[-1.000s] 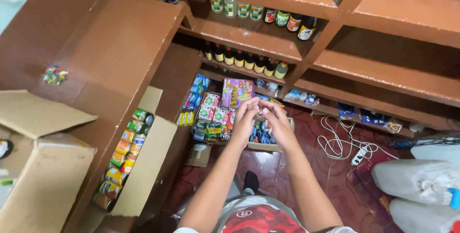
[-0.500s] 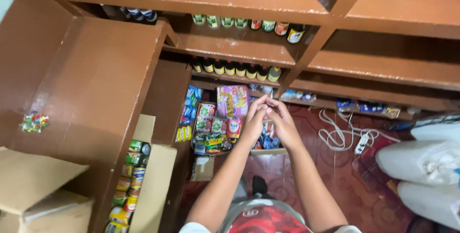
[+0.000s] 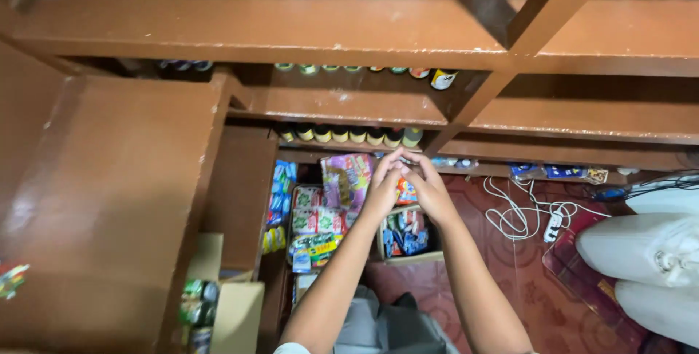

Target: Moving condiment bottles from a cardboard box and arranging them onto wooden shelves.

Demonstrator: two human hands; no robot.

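Brown wooden shelves [image 3: 349, 106] fill the storeroom; at 12 o'clock the left hand [image 3: 384, 188] and right hand [image 3: 429, 192] close together on a small orange packet [image 3: 406, 192]. It looks light and crinkly, best pinched by its edges.

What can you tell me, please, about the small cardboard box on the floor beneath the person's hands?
The small cardboard box is a shallow, open-topped tray of plain brown card, sitting flat on the red patterned floor below the lowest shelf. Blue and red packets fill it. Stacked snack packs stand just beside it. The hands above do not touch it.
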